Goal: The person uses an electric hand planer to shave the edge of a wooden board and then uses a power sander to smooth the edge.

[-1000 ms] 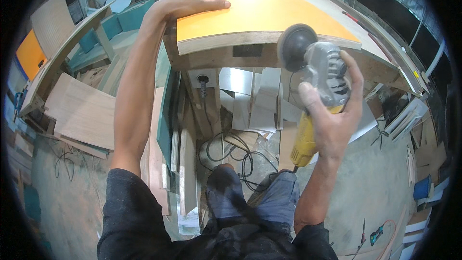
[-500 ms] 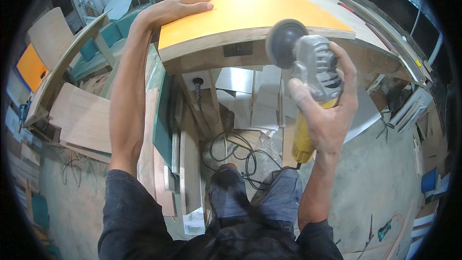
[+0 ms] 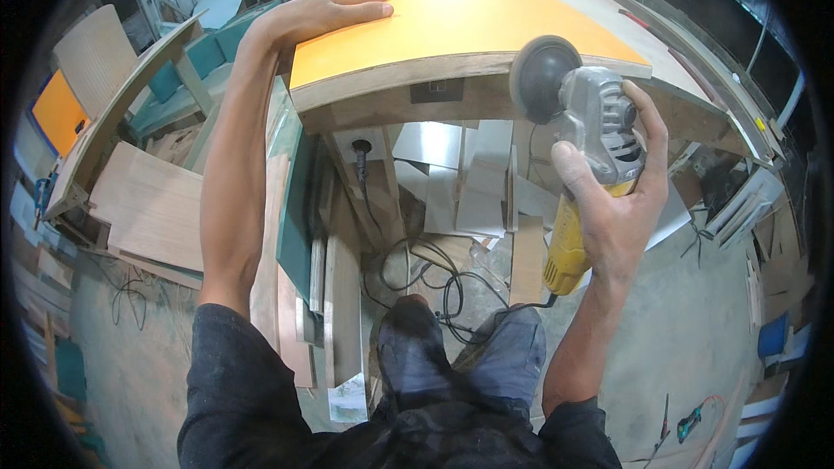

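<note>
An orange sheet covers the top of a wooden panel, whose bare edge faces me. Flat on its left corner lies my left hand, fingers stretched out. My right hand is wrapped round the yellow body of an angle grinder with a grey metal head. Its round dark disc stands at the panel's front edge, toward the right end; whether it touches the wood I cannot tell. From the grinder's lower end a black cord runs down to coils between the boards and my legs.
A socket with a plug in it sits below the panel. Upright boards stand left of my legs, and white offcuts lie under the bench. Thin plywood rests farther left. A hand tool lies on the floor at lower right.
My right hand has moved the grinder to the right along the panel's front edge. The left hand stays flat on the orange sheet. The whole view has shifted slightly.
</note>
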The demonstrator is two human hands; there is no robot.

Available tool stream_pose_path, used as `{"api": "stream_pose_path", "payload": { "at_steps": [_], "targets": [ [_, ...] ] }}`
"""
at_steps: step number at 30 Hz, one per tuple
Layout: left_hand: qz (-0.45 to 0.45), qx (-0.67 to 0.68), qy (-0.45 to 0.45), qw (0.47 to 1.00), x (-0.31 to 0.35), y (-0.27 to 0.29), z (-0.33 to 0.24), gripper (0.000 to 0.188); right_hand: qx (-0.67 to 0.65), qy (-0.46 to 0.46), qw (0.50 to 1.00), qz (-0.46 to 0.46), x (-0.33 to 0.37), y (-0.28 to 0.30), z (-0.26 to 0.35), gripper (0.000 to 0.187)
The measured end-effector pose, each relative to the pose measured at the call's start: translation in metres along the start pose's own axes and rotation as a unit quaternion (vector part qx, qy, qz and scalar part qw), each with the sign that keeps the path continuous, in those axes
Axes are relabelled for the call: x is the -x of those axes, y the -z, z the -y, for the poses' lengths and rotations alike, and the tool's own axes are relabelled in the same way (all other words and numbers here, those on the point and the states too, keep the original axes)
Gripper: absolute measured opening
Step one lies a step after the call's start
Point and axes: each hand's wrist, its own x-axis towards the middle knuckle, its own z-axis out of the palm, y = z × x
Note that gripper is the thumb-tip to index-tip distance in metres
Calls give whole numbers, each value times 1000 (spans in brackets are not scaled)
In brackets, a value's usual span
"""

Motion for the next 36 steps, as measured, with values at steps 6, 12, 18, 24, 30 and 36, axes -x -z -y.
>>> {"api": "stream_pose_path", "payload": {
  "at_steps": [6,12,18,24,30,36],
  "targets": [
    [-8,14,-8,1000,2,2,5,79,5,115,991,66,22,-37,8,75],
    [-28,-58,9,998,5,2,-2,77,-16,94,995,27,4,-13,-10,74],
    [0,-55,-11,998,2,2,-3,78,-7,10,1000,-13,-16,26,-21,76],
    [19,-88,-7,996,-7,17,11,88,34,66,993,90,16,-20,6,71],
    [190,-264,-13,945,-63,39,-64,81,-46,73,996,3,1,28,-12,71],
    [145,-198,-102,964,-119,-28,-110,94,-6,12,999,37,-6,39,-22,73]
  ]
}}
